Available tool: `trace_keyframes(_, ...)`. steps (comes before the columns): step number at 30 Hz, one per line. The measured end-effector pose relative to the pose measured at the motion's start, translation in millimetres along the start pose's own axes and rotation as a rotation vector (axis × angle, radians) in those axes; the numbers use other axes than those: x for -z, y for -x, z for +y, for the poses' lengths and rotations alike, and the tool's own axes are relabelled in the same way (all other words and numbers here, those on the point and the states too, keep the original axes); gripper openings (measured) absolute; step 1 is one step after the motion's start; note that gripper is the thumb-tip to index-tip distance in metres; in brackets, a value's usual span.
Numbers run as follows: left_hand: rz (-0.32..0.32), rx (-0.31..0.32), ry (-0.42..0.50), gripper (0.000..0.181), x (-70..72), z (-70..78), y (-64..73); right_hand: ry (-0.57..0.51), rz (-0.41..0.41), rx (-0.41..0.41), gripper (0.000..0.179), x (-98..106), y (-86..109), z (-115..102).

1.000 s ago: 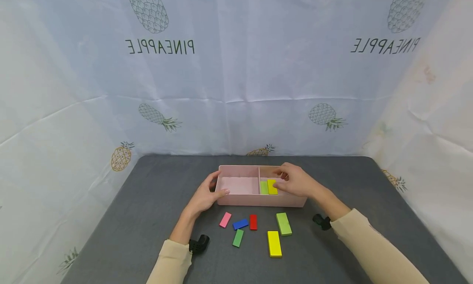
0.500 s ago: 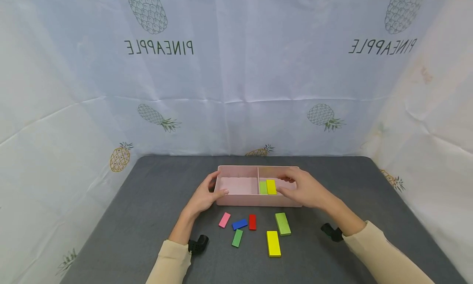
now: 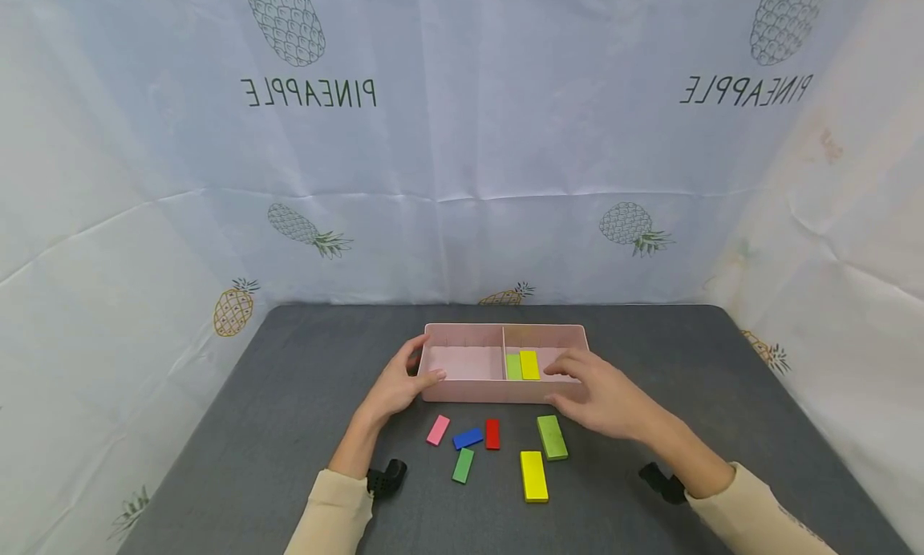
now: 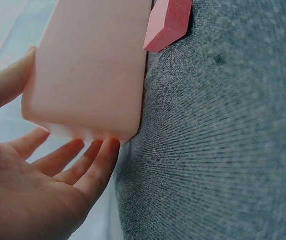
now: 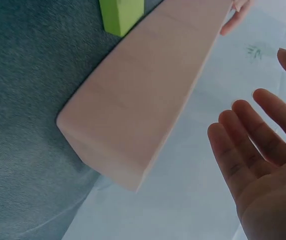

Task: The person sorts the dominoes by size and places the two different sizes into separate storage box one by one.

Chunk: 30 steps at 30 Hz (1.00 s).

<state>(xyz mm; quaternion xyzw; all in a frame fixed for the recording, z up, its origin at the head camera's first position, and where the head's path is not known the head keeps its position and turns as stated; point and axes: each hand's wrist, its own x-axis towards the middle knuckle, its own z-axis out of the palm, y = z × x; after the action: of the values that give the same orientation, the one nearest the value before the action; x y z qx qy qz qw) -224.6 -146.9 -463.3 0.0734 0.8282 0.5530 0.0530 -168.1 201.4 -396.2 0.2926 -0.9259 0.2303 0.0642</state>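
Note:
A pink two-compartment box [image 3: 462, 390] sits on the table, and my left hand [image 3: 395, 388] holds its left end. In the left wrist view that hand's thumb is at the box's upper edge while the fingers touch its end wall. A light green block [image 3: 513, 367] and a yellow block [image 3: 529, 365] lie side by side in the right compartment. My right hand [image 3: 609, 399] hovers by the box's front right corner with nothing in its grasp. In the right wrist view its fingers [image 5: 253, 135] are relaxed and stand apart from the box.
In front of the box lie a pink block [image 3: 438, 430], a blue block [image 3: 468, 439], a dark green block [image 3: 464, 466], a red block [image 3: 492, 434], a larger light green block [image 3: 552, 438] and a larger yellow block [image 3: 534, 476]. Pineapple-print cloth [image 3: 462, 250] hangs behind the grey table [image 3: 325, 354].
My right hand has drawn back from over the right compartment, moving right and toward me. The left hand stays on the box, and the blocks lie as before.

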Motion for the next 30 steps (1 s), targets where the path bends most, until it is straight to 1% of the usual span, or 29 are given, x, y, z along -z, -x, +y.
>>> trace_keyframes(5,0.011,0.01,-0.003,0.08,-0.1,1.2,0.3,-0.004,-0.044,-0.003,0.032,-3,4.9,-3)
trace_keyframes(11,0.013,0.017,0.003,0.079,-1.0,0.5,-0.3,-0.001,-0.077,0.024,0.035,-10,12.2,-6)
trace_keyframes(16,0.011,0.01,-0.001,0.079,-1.3,0.0,-0.5,0.039,-0.103,0.051,0.039,-18,17.1,-6)
trace_keyframes(20,0.007,0.003,0.005,0.079,-1.2,0.3,0.2,0.092,-0.143,0.063,0.04,-25,20.1,-5)
trace_keyframes(24,0.008,0.001,0.009,0.08,-1.5,0.5,0.9,0.117,-0.186,0.059,0.039,-33,21.6,-3)
trace_keyframes(30,0.015,0.012,-0.001,0.079,-2.0,-0.1,0.2,0.144,-0.254,0.055,0.048,-41,21.1,0)
